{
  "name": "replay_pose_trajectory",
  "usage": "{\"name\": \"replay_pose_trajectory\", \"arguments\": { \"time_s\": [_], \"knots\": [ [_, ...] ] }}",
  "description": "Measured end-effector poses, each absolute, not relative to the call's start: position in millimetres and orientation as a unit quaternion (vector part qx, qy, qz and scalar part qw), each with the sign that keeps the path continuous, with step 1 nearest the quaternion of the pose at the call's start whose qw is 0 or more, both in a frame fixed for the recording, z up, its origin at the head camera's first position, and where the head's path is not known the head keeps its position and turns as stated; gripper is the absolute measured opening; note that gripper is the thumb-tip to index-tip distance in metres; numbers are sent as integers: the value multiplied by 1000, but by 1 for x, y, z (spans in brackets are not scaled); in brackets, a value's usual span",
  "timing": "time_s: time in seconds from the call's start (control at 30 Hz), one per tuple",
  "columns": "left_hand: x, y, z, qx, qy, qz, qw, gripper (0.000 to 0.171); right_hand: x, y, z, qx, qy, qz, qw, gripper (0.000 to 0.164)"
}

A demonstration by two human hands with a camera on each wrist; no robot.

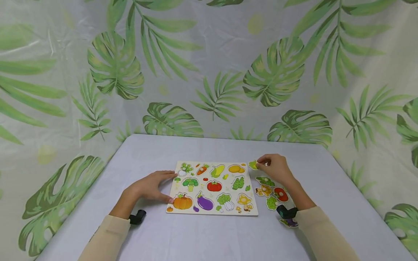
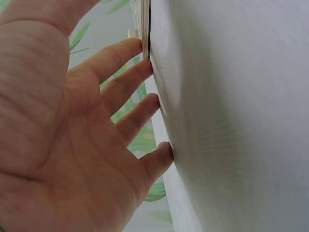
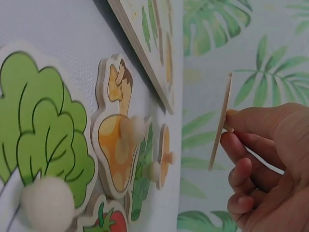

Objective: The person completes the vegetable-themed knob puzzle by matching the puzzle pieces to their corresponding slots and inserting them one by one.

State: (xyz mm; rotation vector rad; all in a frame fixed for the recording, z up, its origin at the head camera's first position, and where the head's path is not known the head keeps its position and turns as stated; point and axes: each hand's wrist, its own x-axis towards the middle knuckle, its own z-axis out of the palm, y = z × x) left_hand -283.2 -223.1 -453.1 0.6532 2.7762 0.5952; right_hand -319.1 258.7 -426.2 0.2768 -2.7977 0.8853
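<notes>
A white puzzle board [image 1: 196, 185] with vegetable pictures lies on the table. My left hand [image 1: 156, 186] rests at its left edge, thumb by the pumpkin picture [image 1: 183, 203]. Spread and fairly straight, the fingers [image 2: 128, 87] reach the board's edge [image 2: 145, 24] and the tabletop in the left wrist view. Past the board's upper right corner, my right hand [image 1: 275, 168] pinches a yellow-and-green corn puzzle piece [image 1: 253, 165]. The right wrist view shows that piece [image 3: 219, 125] edge-on, raised off the table, with thumb and fingertips at its small knob.
Right of the board lie several knobbed pieces: asparagus [image 1: 265, 181], mushroom [image 1: 263, 190], tomato [image 1: 281, 194], bok choy [image 1: 271, 203] and eggplant [image 1: 290, 223], the last partly under the right wrist. A leaf-patterned curtain [image 1: 215, 90] hangs behind the white table [image 1: 202, 239].
</notes>
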Motion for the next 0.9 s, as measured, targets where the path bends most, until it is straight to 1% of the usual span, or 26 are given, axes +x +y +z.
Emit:
{"name": "replay_pose_trajectory", "arguments": {
  "time_s": [0.27,0.9],
  "knots": [
    [-285,-224,-453,237,944,200,111,100,-323,246,-426,100,-938,320,92,18],
    [-284,-224,-451,226,945,206,116,100,-335,210,-423,122,-931,333,86,17]
  ]
}}
